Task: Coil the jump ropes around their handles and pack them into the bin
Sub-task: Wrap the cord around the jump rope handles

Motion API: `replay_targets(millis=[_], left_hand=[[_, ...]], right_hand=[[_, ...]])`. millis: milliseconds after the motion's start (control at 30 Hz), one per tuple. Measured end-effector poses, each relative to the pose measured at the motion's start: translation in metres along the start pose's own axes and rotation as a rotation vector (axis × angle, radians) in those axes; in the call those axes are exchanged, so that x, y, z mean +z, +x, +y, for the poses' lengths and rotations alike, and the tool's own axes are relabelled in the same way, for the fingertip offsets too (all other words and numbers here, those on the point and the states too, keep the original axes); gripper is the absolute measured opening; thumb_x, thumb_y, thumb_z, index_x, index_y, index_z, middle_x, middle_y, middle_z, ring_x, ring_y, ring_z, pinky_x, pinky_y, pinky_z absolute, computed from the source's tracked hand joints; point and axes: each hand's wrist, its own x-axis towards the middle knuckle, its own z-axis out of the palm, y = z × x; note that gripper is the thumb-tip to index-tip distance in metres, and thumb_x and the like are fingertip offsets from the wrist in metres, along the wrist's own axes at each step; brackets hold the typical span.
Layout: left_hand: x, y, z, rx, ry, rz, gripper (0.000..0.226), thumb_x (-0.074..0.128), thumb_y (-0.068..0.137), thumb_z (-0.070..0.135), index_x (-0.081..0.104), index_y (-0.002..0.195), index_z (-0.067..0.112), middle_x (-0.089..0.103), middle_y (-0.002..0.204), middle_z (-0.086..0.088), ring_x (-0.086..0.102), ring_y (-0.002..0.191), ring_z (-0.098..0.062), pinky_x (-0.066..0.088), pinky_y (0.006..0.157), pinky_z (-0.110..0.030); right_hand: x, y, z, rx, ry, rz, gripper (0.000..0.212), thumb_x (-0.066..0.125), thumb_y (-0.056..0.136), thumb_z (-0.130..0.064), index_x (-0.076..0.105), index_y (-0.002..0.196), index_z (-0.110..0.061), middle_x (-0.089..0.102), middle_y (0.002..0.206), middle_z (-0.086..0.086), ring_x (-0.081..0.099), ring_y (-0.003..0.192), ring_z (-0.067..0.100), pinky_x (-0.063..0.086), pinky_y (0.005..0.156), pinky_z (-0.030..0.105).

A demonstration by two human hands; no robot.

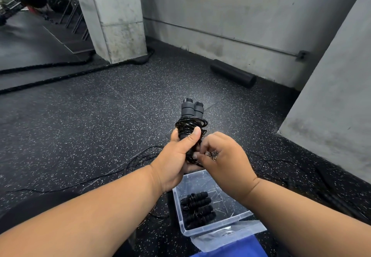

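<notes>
left hand [176,156] grips paired handles [191,109] above bin [202,229] | right hand [222,156] pinches rope [190,126] tail | tuck end under tight wraps (keep thumb pressing coil)

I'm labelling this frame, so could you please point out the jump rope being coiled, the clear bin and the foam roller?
jump rope [192,109]: head view, on its paired grey handles.
clear bin [208,231]: head view, on its near wall.
foam roller [232,73]: head view, on its side, mid-length.
</notes>
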Motion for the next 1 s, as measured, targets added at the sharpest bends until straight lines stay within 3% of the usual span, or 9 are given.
replay_targets(millis=[100,167,300,400,567,667,800,833,1000], left_hand=[[0.000,0.000,-0.001,-0.013,-0.022,0.003,0.041,0.071,0.094,0.043,0.053,0.126,0.024,0.072,0.102,-0.004,0.068,0.071,-0.011,0.061,0.060,-0.033],[0.001,0.000,-0.002,-0.005,-0.029,0.008,0.043,0.073,0.091,0.044,0.054,0.124,0.025,0.073,0.104,-0.003,0.070,0.078,-0.013,0.061,0.063,-0.035],[0.000,0.000,-0.003,0.009,-0.022,0.012,0.054,0.076,0.087,0.046,0.053,0.131,0.023,0.072,0.119,-0.007,0.071,0.103,-0.022,0.059,0.090,-0.050],[0.000,0.000,-0.004,0.008,-0.042,0.017,0.056,0.080,0.087,0.045,0.054,0.131,0.022,0.072,0.118,-0.007,0.070,0.105,-0.024,0.057,0.091,-0.050],[0.002,0.000,-0.006,0.002,-0.069,0.045,0.061,0.076,0.087,0.043,0.053,0.138,0.018,0.071,0.117,-0.010,0.070,0.108,-0.025,0.053,0.104,-0.053],[0.000,0.001,-0.006,-0.006,-0.064,0.047,0.066,0.079,0.089,0.046,0.050,0.141,0.017,0.071,0.121,-0.011,0.070,0.111,-0.027,0.055,0.101,-0.054],[0.004,0.001,-0.001,-0.016,-0.145,0.036,0.057,0.074,0.089,0.037,0.051,0.137,0.018,0.072,0.112,-0.011,0.073,0.095,-0.024,0.065,0.071,-0.041],[0.004,0.002,0.001,-0.018,-0.180,0.032,0.059,0.072,0.090,0.034,0.049,0.140,0.015,0.072,0.111,-0.013,0.075,0.093,-0.024,0.065,0.069,-0.041],[0.004,0.004,0.009,-0.030,-0.279,-0.017,0.068,0.069,0.094,0.030,0.042,0.151,0.004,0.060,0.134,-0.032,0.071,0.111,-0.039,0.063,0.087,-0.050]], right_hand=[[0.001,0.002,0.006,-0.176,-0.197,0.011,0.007,0.080,0.084,-0.027,0.074,0.084,-0.027,0.062,0.089,-0.009,0.055,0.081,0.017,0.047,0.074,0.037],[0.003,-0.001,0.006,-0.198,-0.280,-0.010,0.003,0.073,0.086,-0.031,0.074,0.085,-0.027,0.062,0.093,-0.007,0.055,0.080,0.020,0.047,0.073,0.037],[0.007,-0.005,-0.004,-0.057,-0.219,-0.068,0.020,0.057,0.084,-0.039,0.071,0.079,-0.026,0.059,0.094,-0.009,0.055,0.087,0.017,0.049,0.083,0.037],[0.006,-0.006,-0.008,0.051,-0.165,-0.087,0.026,0.053,0.079,-0.047,0.070,0.075,-0.028,0.056,0.094,-0.013,0.054,0.092,0.014,0.045,0.089,0.029],[0.007,-0.005,-0.010,0.141,-0.118,-0.128,0.028,0.056,0.075,-0.051,0.071,0.073,-0.028,0.053,0.095,-0.017,0.055,0.096,0.009,0.046,0.092,0.028],[0.007,-0.004,-0.008,0.202,-0.059,-0.157,0.018,0.066,0.078,-0.045,0.071,0.074,-0.028,0.052,0.099,-0.018,0.056,0.098,0.006,0.045,0.094,0.025],[0.006,-0.006,-0.010,0.318,0.117,-0.141,0.005,0.078,0.086,-0.022,0.075,0.082,-0.021,0.054,0.111,-0.013,0.057,0.097,-0.001,0.039,0.084,0.003],[0.006,-0.007,-0.012,0.364,0.183,-0.126,0.003,0.077,0.088,-0.019,0.075,0.086,-0.019,0.053,0.116,-0.011,0.057,0.098,-0.004,0.038,0.083,0.001],[0.005,-0.006,-0.018,0.419,0.305,0.009,0.012,0.074,0.092,-0.016,0.074,0.095,-0.028,0.050,0.122,-0.009,0.056,0.099,-0.009,0.038,0.083,-0.002]])
